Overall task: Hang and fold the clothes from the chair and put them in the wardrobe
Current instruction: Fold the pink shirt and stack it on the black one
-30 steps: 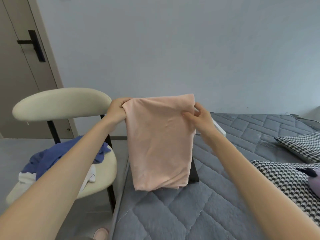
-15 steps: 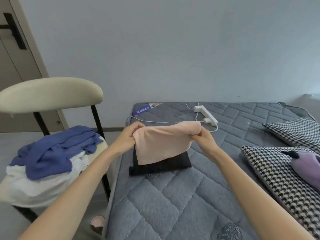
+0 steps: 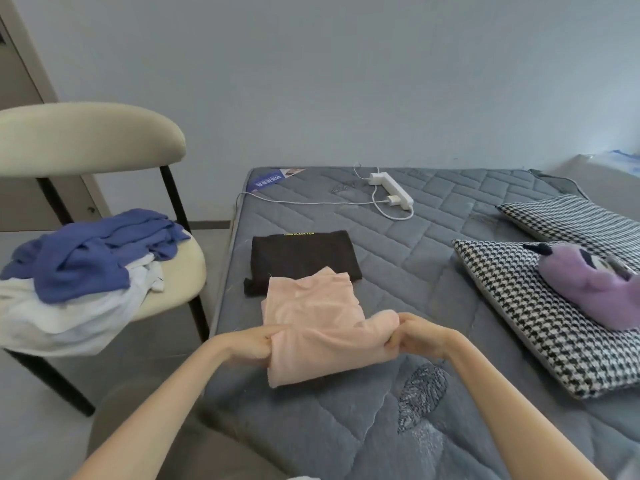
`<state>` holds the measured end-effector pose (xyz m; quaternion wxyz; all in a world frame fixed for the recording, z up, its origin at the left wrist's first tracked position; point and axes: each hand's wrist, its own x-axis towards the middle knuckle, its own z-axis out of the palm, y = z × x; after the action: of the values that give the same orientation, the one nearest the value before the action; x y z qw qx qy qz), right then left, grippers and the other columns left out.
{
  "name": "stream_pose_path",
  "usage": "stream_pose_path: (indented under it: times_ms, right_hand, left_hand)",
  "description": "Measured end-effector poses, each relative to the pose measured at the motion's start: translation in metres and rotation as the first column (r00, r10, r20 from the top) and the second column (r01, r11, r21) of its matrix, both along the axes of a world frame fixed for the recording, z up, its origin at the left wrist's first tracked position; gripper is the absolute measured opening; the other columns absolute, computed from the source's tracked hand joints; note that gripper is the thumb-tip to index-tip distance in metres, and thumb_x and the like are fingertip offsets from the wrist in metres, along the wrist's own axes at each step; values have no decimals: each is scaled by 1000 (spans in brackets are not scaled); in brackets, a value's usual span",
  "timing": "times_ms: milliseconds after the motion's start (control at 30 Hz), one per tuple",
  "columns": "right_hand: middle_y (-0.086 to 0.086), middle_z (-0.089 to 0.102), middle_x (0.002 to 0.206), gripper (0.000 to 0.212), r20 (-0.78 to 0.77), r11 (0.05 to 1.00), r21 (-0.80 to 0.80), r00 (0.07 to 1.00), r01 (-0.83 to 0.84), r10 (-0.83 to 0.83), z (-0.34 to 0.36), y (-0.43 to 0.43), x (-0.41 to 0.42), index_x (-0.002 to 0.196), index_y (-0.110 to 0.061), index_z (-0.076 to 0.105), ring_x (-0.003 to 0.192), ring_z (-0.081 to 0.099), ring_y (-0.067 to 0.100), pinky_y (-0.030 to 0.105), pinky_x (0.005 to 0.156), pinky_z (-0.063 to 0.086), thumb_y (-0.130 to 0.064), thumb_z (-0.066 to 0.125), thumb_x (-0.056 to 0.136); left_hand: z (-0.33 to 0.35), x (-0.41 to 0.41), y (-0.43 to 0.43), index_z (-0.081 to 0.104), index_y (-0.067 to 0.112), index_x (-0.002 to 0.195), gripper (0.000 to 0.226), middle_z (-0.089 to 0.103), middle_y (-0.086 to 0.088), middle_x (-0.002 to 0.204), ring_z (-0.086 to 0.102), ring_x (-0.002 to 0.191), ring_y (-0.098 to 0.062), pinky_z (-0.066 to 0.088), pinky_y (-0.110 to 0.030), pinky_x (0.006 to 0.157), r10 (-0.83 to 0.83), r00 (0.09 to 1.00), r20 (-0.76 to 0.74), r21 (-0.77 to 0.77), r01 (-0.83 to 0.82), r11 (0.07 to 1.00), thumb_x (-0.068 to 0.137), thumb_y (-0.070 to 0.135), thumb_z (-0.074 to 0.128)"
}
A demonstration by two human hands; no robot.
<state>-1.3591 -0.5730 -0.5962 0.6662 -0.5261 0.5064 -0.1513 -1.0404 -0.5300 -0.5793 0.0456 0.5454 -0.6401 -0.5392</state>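
On the mattress [image 3: 346, 427], with the chair [image 3: 86, 136] at 9 o'clock bearing a blue garment [image 3: 93, 251] not yet folded, the pink garment [image 3: 311, 317] lay half down, its 12 o'clock edge overlapping the folded black garment [image 3: 301, 258]. The left hand [image 3: 252, 344] pinched its 9 o'clock side and the right hand [image 3: 419, 337] its 3 o'clock side. Tugging toward 6 o'clock could drag the black piece askew or bunch the pink layers. Half a second before, the pink cloth had hung above the black one. It had since dropped onto the bed.
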Motion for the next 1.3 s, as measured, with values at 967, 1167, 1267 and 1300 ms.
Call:
stream_pose_path:
  times_ms: [967, 1167, 1267, 1300]
  right_hand:
    - [-6, 61, 97, 26, -211, 815, -464, 851, 346, -481, -67, -42, 80, 123, -28, 48, 93, 58, 17, 36, 80, 44, -35, 35, 102]
    - [4, 62, 71, 14, -192, 726, -598, 820, 339, -540, -70, -39, 83, 101, -31, 48, 70, 58, 18, 34, 63, 43, -38, 35, 102]
    - [-2, 63, 78, 16, -263, 735, -576, 770, 359, -582, -75, -42, 84, 102, -28, 49, 74, 61, 18, 38, 68, 50, -42, 42, 99]
    - [-4, 63, 80, 17, -294, 728, -579, 738, 368, -607, -75, -43, 84, 101, -28, 49, 77, 61, 18, 38, 70, 50, -44, 44, 98]
  left_hand:
    - [-80, -16, -56, 46, 13, 117, 25, 54, -2, 104, 55, 97, -23, 44, -36, 80, 792, 582, -182, -116, -813, 571, 97, 28, 45]
    - [-99, -20, -50, 45, 7, 92, 20, 52, -2, 82, 52, 81, -25, 36, -37, 69, 798, 533, -280, -358, -830, 428, 101, 22, 35]
    - [-105, -19, -51, 44, 8, 89, 22, 52, -2, 79, 53, 79, -28, 37, -37, 67, 832, 520, -191, -395, -817, 420, 100, 25, 36]
    - [-106, -19, -52, 45, 8, 91, 22, 54, -4, 80, 54, 81, -29, 38, -37, 67, 850, 502, -161, -393, -822, 411, 100, 26, 36]
